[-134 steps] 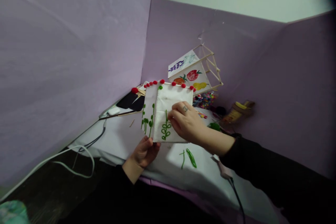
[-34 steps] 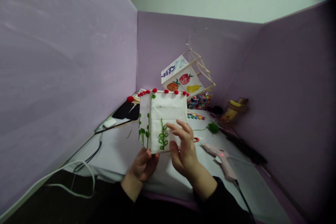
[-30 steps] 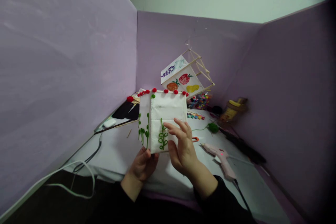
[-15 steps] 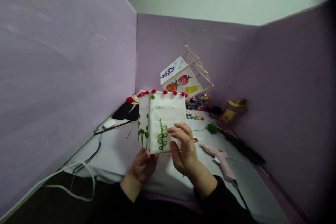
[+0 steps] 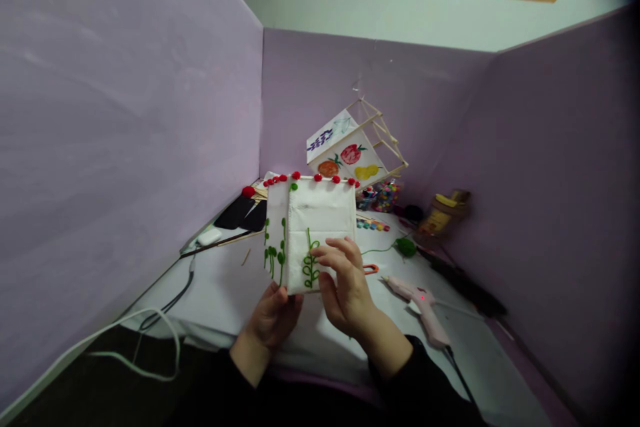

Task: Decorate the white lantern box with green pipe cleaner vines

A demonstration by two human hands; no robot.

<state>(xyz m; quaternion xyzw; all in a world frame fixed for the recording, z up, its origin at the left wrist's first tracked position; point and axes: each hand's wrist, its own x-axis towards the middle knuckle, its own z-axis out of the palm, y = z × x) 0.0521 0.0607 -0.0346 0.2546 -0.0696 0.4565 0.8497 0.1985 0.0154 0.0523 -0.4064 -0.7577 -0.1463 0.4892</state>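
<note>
A white box-shaped craft piece (image 5: 321,210) is held up over the table, with red pom-poms along its top edge and green stems on two sides. My left hand (image 5: 274,317) is closed on its lower corner, thumb in front and the other fingers partly hidden beneath. In front of the right-hand face is my right hand (image 5: 347,283), its fingers bent and apart with nothing between them. Its fingertips lie at the looped green yarn sprig (image 5: 310,263) and cover part of it; whether they press on it I cannot tell.
A pink glue gun (image 5: 423,303) with a red light lies at right, near an orange-handled tool (image 5: 371,269) and a green yarn ball (image 5: 405,247). Behind hangs a stick-framed lantern (image 5: 345,147) with painted fruit. Black phones (image 5: 234,212) lie at left. Purple panels (image 5: 150,93) enclose the table.
My right hand has shifted slightly left, so its fingertips now cover the right side of the green sprig. The left hand keeps its hold, and the view has moved slightly.
</note>
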